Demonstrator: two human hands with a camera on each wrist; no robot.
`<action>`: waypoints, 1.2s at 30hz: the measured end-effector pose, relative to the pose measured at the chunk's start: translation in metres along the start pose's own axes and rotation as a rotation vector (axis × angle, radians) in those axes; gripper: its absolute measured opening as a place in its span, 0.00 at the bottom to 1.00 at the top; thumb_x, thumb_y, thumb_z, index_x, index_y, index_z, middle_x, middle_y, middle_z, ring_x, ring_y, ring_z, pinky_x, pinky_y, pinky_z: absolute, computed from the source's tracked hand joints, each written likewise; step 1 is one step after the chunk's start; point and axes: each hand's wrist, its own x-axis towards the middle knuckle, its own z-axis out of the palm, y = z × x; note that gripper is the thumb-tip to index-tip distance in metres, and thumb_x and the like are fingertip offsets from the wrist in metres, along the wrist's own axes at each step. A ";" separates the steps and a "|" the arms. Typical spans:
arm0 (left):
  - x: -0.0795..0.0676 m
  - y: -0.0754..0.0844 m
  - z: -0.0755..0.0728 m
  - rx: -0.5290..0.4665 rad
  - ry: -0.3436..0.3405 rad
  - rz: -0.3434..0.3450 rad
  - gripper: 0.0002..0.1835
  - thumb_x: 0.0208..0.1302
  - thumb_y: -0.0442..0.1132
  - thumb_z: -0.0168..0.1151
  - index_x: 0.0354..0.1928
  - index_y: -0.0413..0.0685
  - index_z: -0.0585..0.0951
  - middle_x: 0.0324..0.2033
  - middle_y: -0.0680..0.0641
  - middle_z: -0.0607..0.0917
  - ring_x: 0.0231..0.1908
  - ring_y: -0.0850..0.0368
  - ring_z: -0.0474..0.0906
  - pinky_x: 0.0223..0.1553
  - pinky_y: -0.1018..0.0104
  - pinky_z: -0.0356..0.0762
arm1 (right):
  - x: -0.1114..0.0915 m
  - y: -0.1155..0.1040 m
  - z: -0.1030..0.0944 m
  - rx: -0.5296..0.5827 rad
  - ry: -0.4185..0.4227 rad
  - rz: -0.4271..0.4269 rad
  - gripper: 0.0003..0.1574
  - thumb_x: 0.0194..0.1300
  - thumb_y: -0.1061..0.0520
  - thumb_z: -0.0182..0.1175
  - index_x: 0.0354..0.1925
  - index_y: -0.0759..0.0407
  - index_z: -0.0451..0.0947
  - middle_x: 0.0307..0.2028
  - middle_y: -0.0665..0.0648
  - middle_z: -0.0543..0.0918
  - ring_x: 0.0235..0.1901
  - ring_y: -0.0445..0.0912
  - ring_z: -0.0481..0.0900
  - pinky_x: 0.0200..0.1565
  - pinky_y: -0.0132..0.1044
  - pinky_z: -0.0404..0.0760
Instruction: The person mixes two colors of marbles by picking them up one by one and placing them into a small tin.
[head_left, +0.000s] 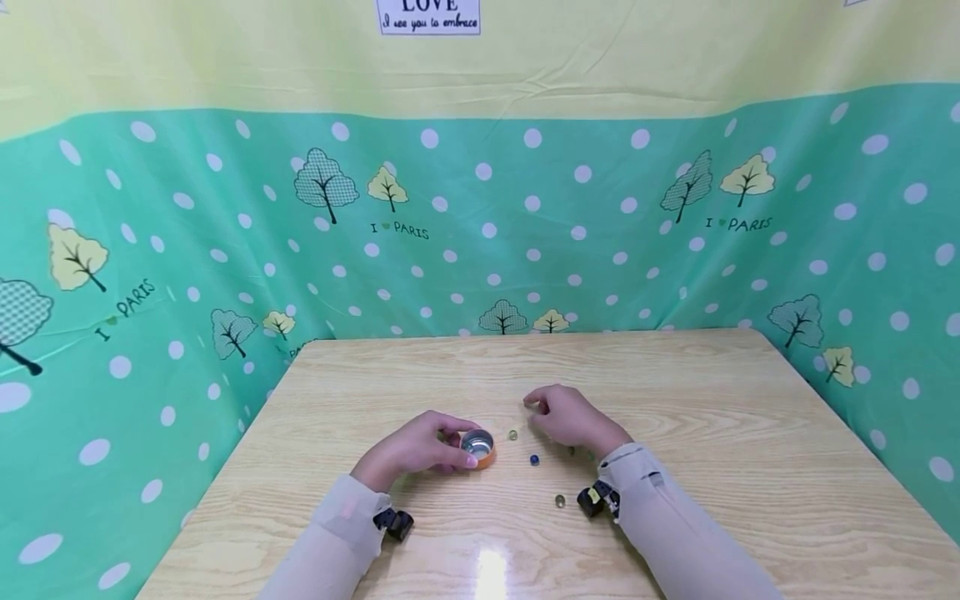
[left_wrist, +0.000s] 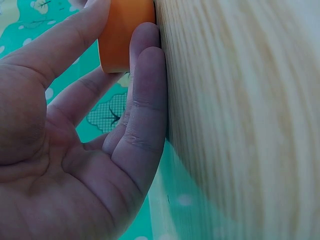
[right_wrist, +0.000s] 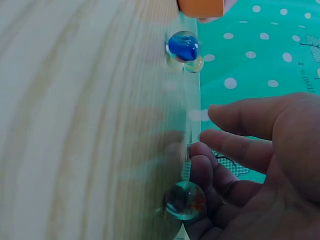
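A small round tin (head_left: pixel 486 460), orange outside and silvery inside, stands on the table with its open top up. My left hand (head_left: pixel 420 448) holds it between thumb and fingers; in the left wrist view the other fingers lie along the tabletop. To the tin's right are a pale green marble (head_left: pixel 513 435) and a blue marble (head_left: pixel 534 460). Beyond them my right hand (head_left: pixel 572 417) is low over the table. The right wrist view shows its thumb and index fingertips slightly apart, nothing visible between them, beside a clear marble (right_wrist: pixel 185 200) with reddish colour inside.
Nearer the front, another clear marble (head_left: pixel 560 501) lies by the right wrist's camera (head_left: pixel 592 500). One more marble (head_left: pixel 572 451) shows partly at the right hand's underside. A green dotted curtain (head_left: pixel 480 250) hangs around the wooden table (head_left: pixel 712 467) at the back and sides.
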 end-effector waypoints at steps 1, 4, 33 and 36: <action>0.000 0.000 0.000 -0.002 -0.001 0.000 0.32 0.57 0.46 0.80 0.64 0.51 0.83 0.34 0.45 0.85 0.27 0.54 0.83 0.32 0.61 0.81 | 0.000 0.001 0.000 -0.002 -0.002 0.000 0.22 0.73 0.58 0.62 0.63 0.56 0.82 0.50 0.57 0.84 0.20 0.43 0.72 0.19 0.35 0.72; 0.000 0.000 0.000 -0.003 -0.003 0.001 0.32 0.57 0.45 0.80 0.65 0.51 0.83 0.34 0.45 0.85 0.27 0.54 0.83 0.32 0.61 0.81 | 0.000 0.003 0.000 0.006 -0.004 -0.010 0.20 0.72 0.59 0.62 0.60 0.58 0.84 0.65 0.58 0.81 0.21 0.43 0.72 0.21 0.35 0.72; 0.001 0.001 -0.001 0.006 0.002 0.002 0.32 0.57 0.46 0.80 0.64 0.52 0.83 0.33 0.46 0.84 0.27 0.54 0.83 0.31 0.62 0.80 | 0.008 0.011 -0.010 -0.069 0.032 0.079 0.28 0.68 0.59 0.67 0.65 0.47 0.81 0.43 0.57 0.83 0.29 0.45 0.76 0.29 0.37 0.76; 0.000 0.000 -0.001 0.001 0.003 -0.005 0.32 0.57 0.46 0.80 0.64 0.52 0.83 0.33 0.46 0.84 0.27 0.54 0.83 0.31 0.63 0.80 | 0.007 0.011 -0.010 -0.079 0.048 0.064 0.22 0.68 0.57 0.69 0.59 0.47 0.85 0.49 0.56 0.85 0.39 0.47 0.78 0.39 0.39 0.78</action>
